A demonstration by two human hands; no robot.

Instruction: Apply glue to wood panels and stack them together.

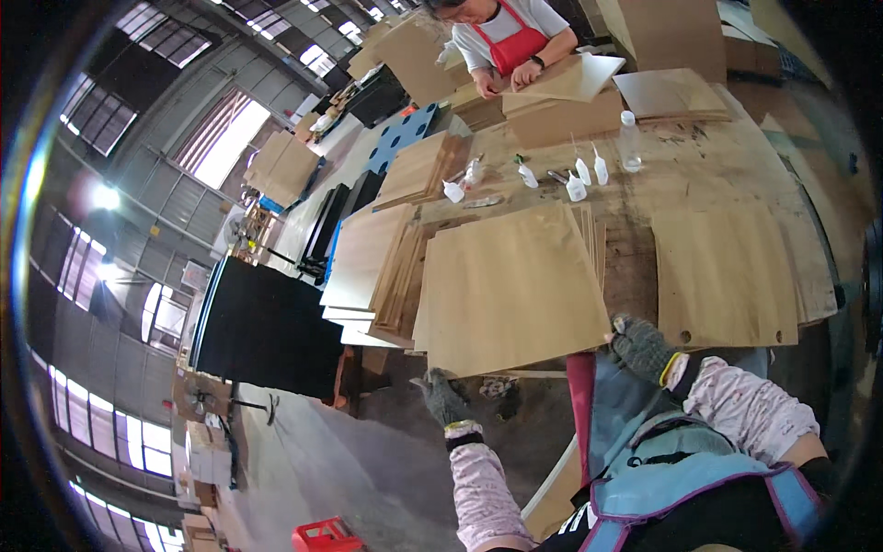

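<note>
A thin, square brown board (515, 290) lies slightly tilted over a stack of similar boards near the table's front edge. My left hand (442, 397), in a grey knit glove, grips its near edge close to the left corner. At the near right corner, my right hand (641, 350), gloved the same way, pinches the board between thumb and fingers. The fingertips under the board are hidden. To the right lies another brown board (727, 276) with two round holes along its near edge.
Several white squeeze bottles (577, 189) and a clear bottle (630, 143) stand on the wooden table (708, 175). Board stacks (368, 262) line its left side. Across it, a person in a red apron (515, 41) handles boards. A black-covered stack (267, 322) and red crate (326, 535) are at left.
</note>
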